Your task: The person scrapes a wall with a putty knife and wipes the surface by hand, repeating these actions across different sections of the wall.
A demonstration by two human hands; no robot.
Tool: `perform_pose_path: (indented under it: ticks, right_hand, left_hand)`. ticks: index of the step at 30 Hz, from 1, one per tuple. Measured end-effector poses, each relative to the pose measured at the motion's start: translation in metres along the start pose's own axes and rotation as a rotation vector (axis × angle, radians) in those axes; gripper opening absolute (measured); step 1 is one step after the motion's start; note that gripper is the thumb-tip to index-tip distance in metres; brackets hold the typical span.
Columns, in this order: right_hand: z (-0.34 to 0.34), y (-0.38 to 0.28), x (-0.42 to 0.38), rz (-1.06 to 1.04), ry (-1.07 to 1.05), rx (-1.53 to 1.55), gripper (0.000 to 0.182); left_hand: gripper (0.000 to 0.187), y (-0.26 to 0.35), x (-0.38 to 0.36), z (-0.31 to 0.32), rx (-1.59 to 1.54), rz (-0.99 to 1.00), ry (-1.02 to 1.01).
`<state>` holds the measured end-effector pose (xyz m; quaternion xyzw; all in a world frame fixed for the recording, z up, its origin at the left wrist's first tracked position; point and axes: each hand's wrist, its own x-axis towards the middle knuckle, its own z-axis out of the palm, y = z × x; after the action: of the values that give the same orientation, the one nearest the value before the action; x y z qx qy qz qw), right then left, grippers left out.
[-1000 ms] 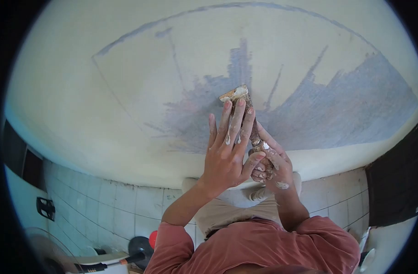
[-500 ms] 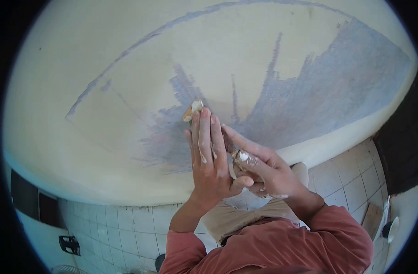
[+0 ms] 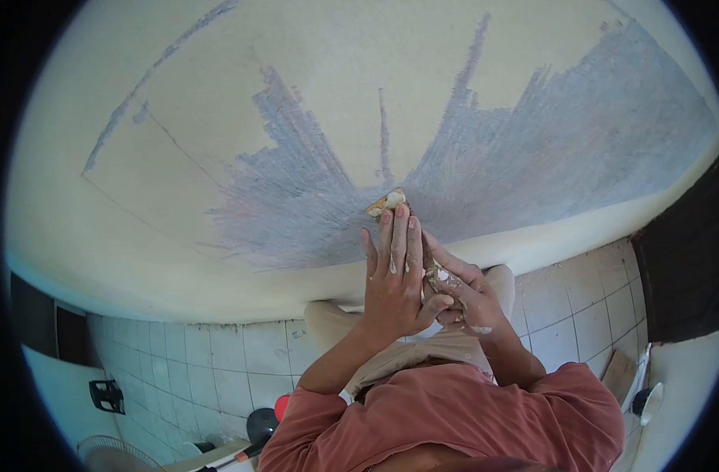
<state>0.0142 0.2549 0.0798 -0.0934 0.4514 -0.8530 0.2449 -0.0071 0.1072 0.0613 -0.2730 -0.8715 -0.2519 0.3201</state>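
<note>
A paint-smeared scraper (image 3: 388,203) rests against the wall (image 3: 320,47), its head caked with cream and yellowish paint. My right hand (image 3: 471,295) is closed round its handle, which shows only in part between my hands. My left hand (image 3: 394,291) lies flat along the scraper with fingers stretched out, the fingertips just below its head. White flecks and smears cover both hands. Around the scraper, a bluish-grey scraped patch (image 3: 296,173) fans out across the cream surface.
A tiled floor (image 3: 226,354) runs below the wall. A dark panel (image 3: 685,244) stands at the right, with a board (image 3: 617,376) and a white bowl-like container (image 3: 650,403) under it. At lower left are a black stool (image 3: 108,396), a fan (image 3: 115,455) and a dark round object (image 3: 261,425).
Both hands and the scraper have shifted right and slightly down in view, ending near the lower middle of the scraped patch. The camera view has also tilted and moved.
</note>
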Motion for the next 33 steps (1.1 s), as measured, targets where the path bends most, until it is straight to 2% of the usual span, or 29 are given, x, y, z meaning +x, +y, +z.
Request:
perform_pose_path:
  ticks: [3,9,12,15,16,18,22,25,27,30,32,33]
  right_hand:
    - [0.015,-0.01,0.011,0.029,-0.003,-0.097,0.048]
    - [0.01,-0.021,0.003,0.028,0.009,-0.172,0.047]
    - [0.02,-0.028,0.022,0.015,-0.017,-0.165,0.047]
    - [0.028,-0.031,0.017,-0.037,-0.036,-0.301,0.047]
    - [0.03,-0.028,0.012,-0.071,-0.044,-0.364,0.048]
    - [0.024,-0.017,0.007,-0.065,-0.004,-0.28,0.048]
    - [0.025,-0.017,0.009,0.04,0.044,-0.1,0.049]
    - [0.021,-0.014,0.0,-0.057,-0.03,-0.251,0.049]
    - [0.027,-0.014,0.007,-0.055,-0.027,-0.311,0.049]
    - [0.025,-0.016,0.007,-0.016,0.016,-0.31,0.05]
    - [0.017,-0.012,0.0,-0.004,0.018,-0.188,0.05]
    - [0.019,-0.012,0.001,-0.013,0.006,-0.22,0.05]
  left_hand:
    - [0.092,0.0,0.005,-0.01,0.006,-0.037,0.041]
    - [0.093,0.007,0.011,-0.016,0.008,-0.064,-0.028]
    - [0.097,-0.001,0.012,-0.007,0.112,-0.075,0.069]
    - [0.101,-0.001,0.015,-0.019,0.023,-0.086,0.165]
    - [0.101,0.0,0.012,-0.019,0.003,-0.084,0.101]
    - [0.102,0.002,0.006,-0.014,-0.045,-0.071,-0.026]
    - [0.103,-0.004,0.009,-0.019,-0.026,-0.06,0.009]
    - [0.103,-0.004,0.006,-0.022,-0.013,-0.043,0.001]
    - [0.103,-0.003,0.008,-0.02,0.0,-0.049,-0.011]
    - [0.103,-0.007,0.011,-0.03,-0.104,-0.021,0.074]
    - [0.103,0.0,0.005,-0.023,-0.036,-0.056,-0.066]
    - [0.103,0.0,0.005,-0.02,0.002,-0.063,-0.121]
